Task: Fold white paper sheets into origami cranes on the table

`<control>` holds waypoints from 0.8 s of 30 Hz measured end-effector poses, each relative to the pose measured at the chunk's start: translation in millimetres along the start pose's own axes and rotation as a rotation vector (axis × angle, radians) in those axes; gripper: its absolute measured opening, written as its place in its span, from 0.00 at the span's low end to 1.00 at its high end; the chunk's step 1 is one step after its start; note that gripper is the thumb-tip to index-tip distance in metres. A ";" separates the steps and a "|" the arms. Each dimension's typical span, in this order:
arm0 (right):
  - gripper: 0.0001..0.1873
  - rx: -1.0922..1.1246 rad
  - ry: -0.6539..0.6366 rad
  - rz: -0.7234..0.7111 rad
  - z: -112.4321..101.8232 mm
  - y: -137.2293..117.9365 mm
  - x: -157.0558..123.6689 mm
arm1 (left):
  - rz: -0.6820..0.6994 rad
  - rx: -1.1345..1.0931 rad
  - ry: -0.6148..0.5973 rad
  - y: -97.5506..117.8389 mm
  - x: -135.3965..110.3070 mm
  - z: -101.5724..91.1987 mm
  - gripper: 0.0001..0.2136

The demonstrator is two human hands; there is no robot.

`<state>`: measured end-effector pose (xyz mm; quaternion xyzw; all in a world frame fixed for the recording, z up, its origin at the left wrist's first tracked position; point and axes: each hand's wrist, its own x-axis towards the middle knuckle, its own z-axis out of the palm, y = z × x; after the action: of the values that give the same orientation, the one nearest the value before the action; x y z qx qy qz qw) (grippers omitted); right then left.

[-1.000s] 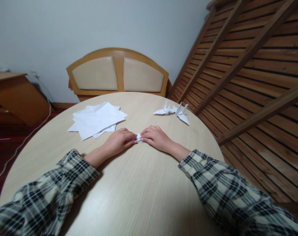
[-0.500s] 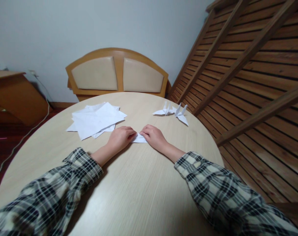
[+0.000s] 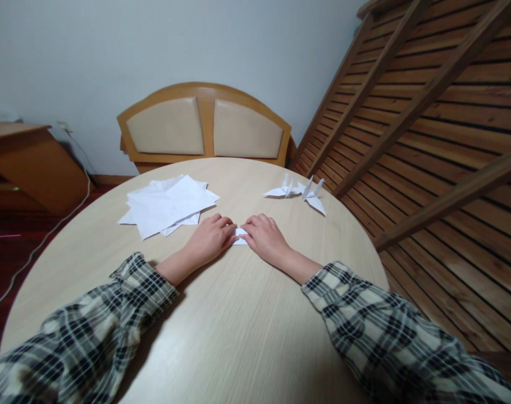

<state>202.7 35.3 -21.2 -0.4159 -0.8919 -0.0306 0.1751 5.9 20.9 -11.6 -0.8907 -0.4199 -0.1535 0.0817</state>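
A small folded piece of white paper [image 3: 239, 240] lies flat on the round table [image 3: 238, 325], between my two hands. My left hand [image 3: 213, 234] grips its left side with bent fingers, thumb near the front edge. From the other side my right hand [image 3: 264, 235] presses and pinches the paper's right part. Both hands cover much of the sheet, so only its middle strip shows and the exact folds are hidden.
Several loose white paper sheets [image 3: 167, 202] overlap in a pile at the back left. Two folded paper cranes [image 3: 313, 196] stand at the back right. Beyond the table are a padded headboard [image 3: 208, 126] and a slatted wooden frame [image 3: 441, 123] on the right.
My fingers have shifted over the paper, the thumbs now lower and nearer its front edge, and less of it shows. The view has turned slightly left.
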 end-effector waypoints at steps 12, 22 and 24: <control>0.10 0.003 0.024 0.026 1.7 -1.4 -1.6 | -0.041 -0.001 -0.048 4.1 -0.8 -2.0 0.14; 0.12 0.008 0.042 0.053 -0.3 0.1 -1.5 | -0.045 -0.005 -0.024 6.7 -1.5 0.5 0.14; 0.12 0.021 0.049 0.055 -1.3 0.2 -1.5 | -0.051 0.000 -0.028 6.9 -1.3 0.6 0.14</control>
<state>204.1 34.1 -20.5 -0.4376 -0.8758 -0.0265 0.2020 10.5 15.7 -12.7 -0.8818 -0.4436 -0.1431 0.0716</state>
